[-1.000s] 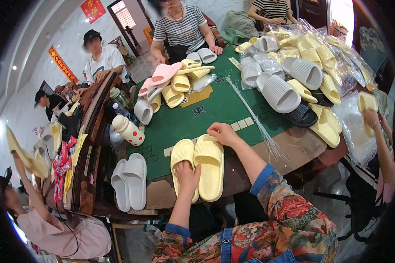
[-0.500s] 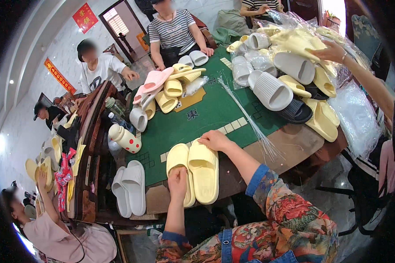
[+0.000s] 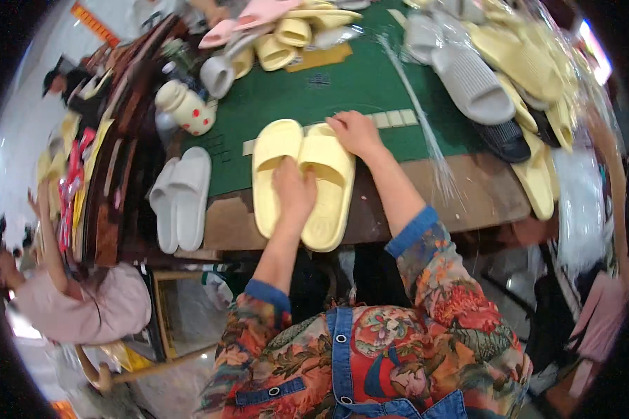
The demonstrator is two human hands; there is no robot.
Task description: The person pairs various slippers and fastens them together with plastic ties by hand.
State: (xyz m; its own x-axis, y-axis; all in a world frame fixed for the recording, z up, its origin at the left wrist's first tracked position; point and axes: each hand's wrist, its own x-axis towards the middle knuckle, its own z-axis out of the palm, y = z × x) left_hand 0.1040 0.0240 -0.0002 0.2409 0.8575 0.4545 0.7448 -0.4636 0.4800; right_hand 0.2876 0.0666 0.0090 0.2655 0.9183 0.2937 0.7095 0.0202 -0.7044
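Observation:
A pair of pale yellow slippers (image 3: 330,227) lies side by side at the near table edge, toes pointing away from me. My left hand (image 3: 293,190) grips their adjoining inner sides, its fingertips partly hidden beneath the straps. At the toe of the right-hand slipper, my right hand (image 3: 358,134) has its fingers pinched together; what they hold, if anything, is too small to make out. A pair of grey slippers (image 3: 189,199) rests left of the yellow pair. Beyond my right hand lies a bundle of thin clear plastic strands (image 3: 423,115).
Several slippers (image 3: 276,49) are heaped at the far left, and a larger pile of grey and yellow ones (image 3: 475,84) covers the right side. A white bottle with red dots (image 3: 185,107) stands left. White tiles (image 3: 395,119) line the green mat (image 3: 258,98). Someone in pink (image 3: 84,304) sits left.
The view has tilted down, so things sit higher in it. My left hand has shifted from the left slipper's opening to between both slippers. My right hand stays at the right slipper's toe.

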